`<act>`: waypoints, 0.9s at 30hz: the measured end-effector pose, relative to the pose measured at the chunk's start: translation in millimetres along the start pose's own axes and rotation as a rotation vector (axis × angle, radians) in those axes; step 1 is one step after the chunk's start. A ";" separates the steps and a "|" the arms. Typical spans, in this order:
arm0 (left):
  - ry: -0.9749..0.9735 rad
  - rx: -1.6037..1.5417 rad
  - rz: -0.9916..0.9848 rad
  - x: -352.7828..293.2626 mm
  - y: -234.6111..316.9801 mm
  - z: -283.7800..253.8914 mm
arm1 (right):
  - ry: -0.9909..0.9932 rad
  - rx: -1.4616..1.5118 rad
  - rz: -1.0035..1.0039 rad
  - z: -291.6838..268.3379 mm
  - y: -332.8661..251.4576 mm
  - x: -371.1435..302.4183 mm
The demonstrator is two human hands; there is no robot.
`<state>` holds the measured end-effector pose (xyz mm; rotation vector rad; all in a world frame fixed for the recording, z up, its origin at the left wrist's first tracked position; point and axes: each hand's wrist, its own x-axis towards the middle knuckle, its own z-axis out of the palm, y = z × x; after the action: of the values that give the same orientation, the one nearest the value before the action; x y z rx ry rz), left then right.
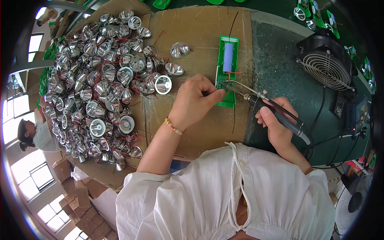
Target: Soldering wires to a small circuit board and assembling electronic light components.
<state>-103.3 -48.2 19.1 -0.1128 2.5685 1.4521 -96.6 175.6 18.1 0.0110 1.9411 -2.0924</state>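
Note:
My right hand grips a soldering iron with a thin metal feed tube along it. Its tip reaches down to a green plastic housing lying upright in the picture on the cardboard. A purple cylindrical battery sits in the housing's upper part, with red and black wires by its lower end. My left hand is closed at the housing's left edge, thumb and fingers near the iron's tip; what they pinch is hidden. Two loose silvery reflector cups, one of them a reflector cup, lie just beyond it.
A large heap of reflector cups with red wires covers the left side of the cardboard. To the right stand a black fan with a wire guard and a dark control box with cables. More green housings lie at the far right.

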 end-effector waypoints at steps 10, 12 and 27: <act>-0.038 -0.018 -0.034 3.7 -4.5 -2.8 | 0.065 0.152 0.031 -6.1 3.9 -2.5; -0.055 -0.012 -0.052 3.1 -2.3 -3.7 | 0.072 0.149 0.010 -11.9 4.1 -5.7; -0.090 0.389 -0.040 33.5 29.7 6.4 | 0.189 -0.012 -0.054 -73.4 18.2 -27.2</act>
<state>-140.0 -26.5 34.2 -0.0415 2.6981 0.8975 -80.4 251.9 -1.2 0.1608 2.0820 -2.1849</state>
